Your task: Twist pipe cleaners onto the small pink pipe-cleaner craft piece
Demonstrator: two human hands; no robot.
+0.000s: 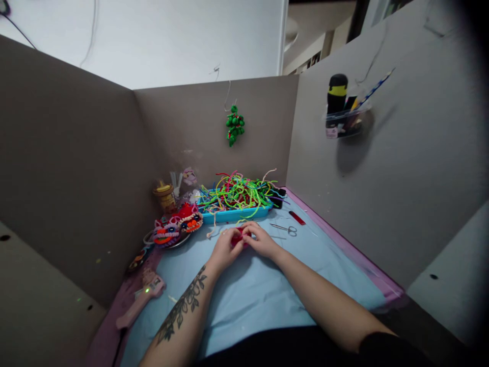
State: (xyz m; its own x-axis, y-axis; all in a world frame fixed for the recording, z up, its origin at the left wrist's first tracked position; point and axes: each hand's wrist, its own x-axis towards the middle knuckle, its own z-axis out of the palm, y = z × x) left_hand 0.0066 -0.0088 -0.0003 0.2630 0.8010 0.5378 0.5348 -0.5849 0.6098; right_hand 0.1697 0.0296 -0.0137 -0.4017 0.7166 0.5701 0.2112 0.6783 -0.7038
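Note:
Both my hands meet over the light blue cloth, closed around a small red piece [238,237] whose kind I cannot make out. My left hand [226,248] grips it from the left and my right hand [262,240] pinches it from the right; the fingers cover much of it. Just beyond them stands a blue tray [237,214] heaped with colourful pipe cleaners [244,192]. To the right of my right hand lie scissors [287,230] and a red flat strip [297,218].
At left are colourful fuzzy face-like crafts [166,233] on a plate, a lidded cup [165,197] and a pink glue gun [144,299] with a lit green light. Grey panels [214,127] enclose the table. A green ornament [234,126] and a pen holder [344,122] hang on them.

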